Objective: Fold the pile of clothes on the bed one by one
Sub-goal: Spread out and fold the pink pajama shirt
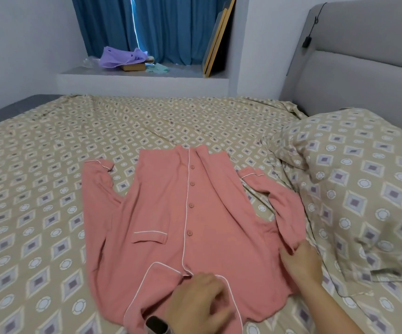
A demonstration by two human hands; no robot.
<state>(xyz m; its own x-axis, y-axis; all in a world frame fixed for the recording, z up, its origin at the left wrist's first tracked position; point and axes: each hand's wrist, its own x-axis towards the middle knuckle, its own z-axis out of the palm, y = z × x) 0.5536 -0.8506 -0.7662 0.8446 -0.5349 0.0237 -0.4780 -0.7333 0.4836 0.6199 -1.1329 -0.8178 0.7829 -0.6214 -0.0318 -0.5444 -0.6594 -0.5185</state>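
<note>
Open patterned bed sheet (38, 189) left of and beyond pink pajama shirt (183, 213), pillow (363, 189) crowding right side, headboard (363, 80) behind

One view only, so no ground is shared with a second camera. It rides on the person's head and looks forward and steeply down across the bed (50, 145), from the near edge toward the far wall. It sits close: the left hand (195, 300) at 6 o'clock and the right hand (301, 261) at 5 o'clock come in from the bottom of the frame, with the pink pyjama shirt (166, 213) filling the centre. The lens is wide — straight edges bow toward the borders. The blue curtain (159, 27) stands at 12 o'clock, the pillow (363, 189) at 3 o'clock, and the grey headboard (363, 68) at 2 o'clock.
</note>
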